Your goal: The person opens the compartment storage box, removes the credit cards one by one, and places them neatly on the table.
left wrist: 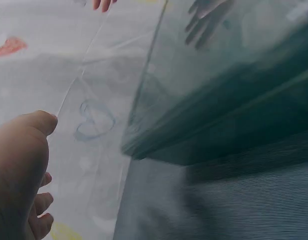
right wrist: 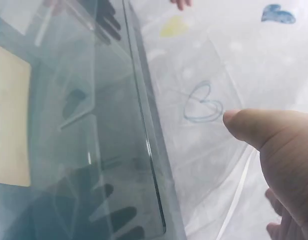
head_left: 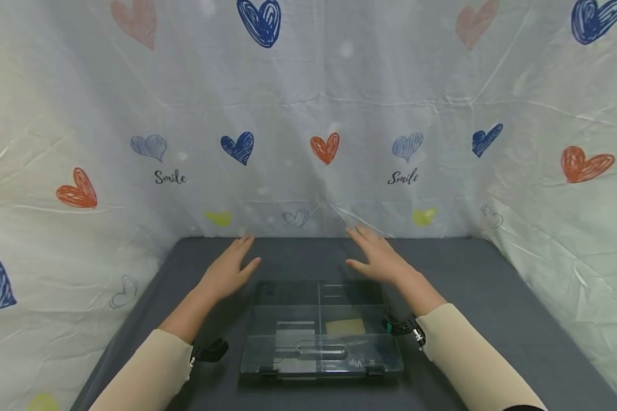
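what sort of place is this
Likely a makeshift, curtained-off filming booth: heart-printed sheeting closes off the back and both sides of a dark table, and black devices sit at both wrists.

Box (head_left: 339, 374) — clear plastic, grey-green tint, rectangular and shallow. Lies flat on the table (head_left: 442, 265), long side running across the head view. Lid (head_left: 283, 292) down, glossy, with dark reflections in both wrist views. Two latches (head_left: 375, 371) along the near side; long oval grip (head_left: 321, 352) centred just behind them; "Vip" lettering (head_left: 356, 363) right of it. Through the lid — divider (head_left: 319, 294), white slip (head_left: 294, 341) left, yellowish slip (head_left: 345, 327) right.
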`<state>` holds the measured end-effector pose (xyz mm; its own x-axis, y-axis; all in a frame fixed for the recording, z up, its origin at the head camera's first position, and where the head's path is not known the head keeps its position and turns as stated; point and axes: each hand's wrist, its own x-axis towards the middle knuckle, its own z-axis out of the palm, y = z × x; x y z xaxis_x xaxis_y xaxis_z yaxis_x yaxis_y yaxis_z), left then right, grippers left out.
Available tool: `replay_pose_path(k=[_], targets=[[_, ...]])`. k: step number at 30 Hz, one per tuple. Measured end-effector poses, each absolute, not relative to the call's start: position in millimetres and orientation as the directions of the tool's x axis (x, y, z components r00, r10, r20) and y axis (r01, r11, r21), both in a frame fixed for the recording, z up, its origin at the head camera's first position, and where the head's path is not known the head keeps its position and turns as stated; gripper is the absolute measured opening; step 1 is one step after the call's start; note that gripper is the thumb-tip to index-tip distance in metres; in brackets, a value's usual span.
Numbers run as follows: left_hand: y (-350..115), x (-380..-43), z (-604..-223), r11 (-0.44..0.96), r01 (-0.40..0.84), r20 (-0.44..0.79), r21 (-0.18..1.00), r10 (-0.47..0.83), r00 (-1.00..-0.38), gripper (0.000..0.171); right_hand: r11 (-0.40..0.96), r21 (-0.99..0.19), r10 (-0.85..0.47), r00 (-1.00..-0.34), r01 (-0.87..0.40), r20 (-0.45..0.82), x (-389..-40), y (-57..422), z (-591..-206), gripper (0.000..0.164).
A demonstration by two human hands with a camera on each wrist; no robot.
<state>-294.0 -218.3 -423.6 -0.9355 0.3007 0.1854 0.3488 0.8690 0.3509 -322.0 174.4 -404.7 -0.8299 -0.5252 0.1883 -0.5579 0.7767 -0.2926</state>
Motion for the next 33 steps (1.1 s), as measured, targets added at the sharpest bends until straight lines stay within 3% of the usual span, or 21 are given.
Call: replay_pose_path(k=[6, 20, 27, 33], targets=[[-214.3, -259.7, -430.9, 0.839, 0.409, 0.193, 0.36, 0.362, -0.912, 0.073, 0.725, -0.379, -0.543, -0.815, -0.576, 0.201, -299.5, 177.7, -408.5, 0.079], [-211.6, -203.2, -436.8, 0.787, 0.561, 0.291, 0.256, 0.49, -0.821, 0.073, 0.645, -0.392, -0.639, -0.744, -0.656, 0.195, -241.3, 178.1, -416.2, 0.078], [-207.9, -178.2, -455.8, 0.7, 0.688, 0.449, 0.191, 0.561, -0.696, 0.07, 0.617, -0.431, -0.652, -0.735, -0.658, 0.189, -216.0, 181.9, -425.1, 0.077], [-201.0, -163.7, -479.0, 0.556, 0.82, 0.603, 0.136, 0.61, -0.514, 0.063, 0.606, -0.441, -0.653, -0.731, -0.662, 0.199, -195.6, 185.3, -432.4, 0.076]])
